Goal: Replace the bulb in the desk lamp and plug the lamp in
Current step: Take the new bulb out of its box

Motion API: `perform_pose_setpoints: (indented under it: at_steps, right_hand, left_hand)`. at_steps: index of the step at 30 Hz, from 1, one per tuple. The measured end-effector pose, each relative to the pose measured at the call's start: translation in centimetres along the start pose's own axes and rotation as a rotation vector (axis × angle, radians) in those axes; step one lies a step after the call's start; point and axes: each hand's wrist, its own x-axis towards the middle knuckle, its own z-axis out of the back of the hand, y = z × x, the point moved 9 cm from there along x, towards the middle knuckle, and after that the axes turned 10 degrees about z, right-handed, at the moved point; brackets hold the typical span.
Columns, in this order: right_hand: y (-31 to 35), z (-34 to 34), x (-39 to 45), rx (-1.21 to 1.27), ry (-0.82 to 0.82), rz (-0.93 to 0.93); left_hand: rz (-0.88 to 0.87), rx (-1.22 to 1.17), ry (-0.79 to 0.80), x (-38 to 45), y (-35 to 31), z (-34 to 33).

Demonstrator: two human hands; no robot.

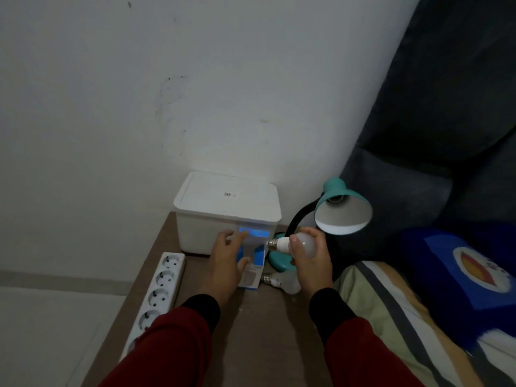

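Holding the frosted white screw-base bulb (300, 245) by its glass dome, the right hand (312, 261) has its fingers curled round the globe, with the threaded metal cap pointing left toward the box. By my reading the step in hand is getting this new bulb into the lamp. To do it well, the cap should be turned up and to the right so it faces the socket, started straight on the thread with light pressure, then twisted gently from the dome until snug; forcing a crooked start could jam it.

The bulb is matt, pear-shaped, with a white plastic collar and a silver cap, and it hangs just above the desk near its back right corner, below the shade. A second, similar white bulb (282, 282) lies on the desk just below the right hand, its cap pointing left too; probably the old one.

The teal gooseneck desk lamp (343, 208) stands at that corner, shade tilted toward the viewer, its socket looking empty. The left hand (227, 261) grips the blue and white cardboard bulb box (252, 263), fingers wrapped over its top and thumb on its near side, standing against the white lidded plastic storage bin (227, 208) at the back edge of the brown desk (259, 331). A white multi-socket power strip (159, 286) runs along the left edge; the lamp's plug is not visible.
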Motion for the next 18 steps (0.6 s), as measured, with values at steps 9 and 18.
perform_pose_setpoints:
  at_steps: [9,18]
  right_hand:
    - [-0.4,-0.8,0.2,0.043,-0.004,-0.029]
    - [-1.4,-1.4,1.0,0.076,-0.03,-0.056]
  left_hand:
    - [-0.025,0.139,-0.153,0.0,-0.8,1.3]
    - [-0.088,0.162,-0.078,0.3,-0.8,0.8]
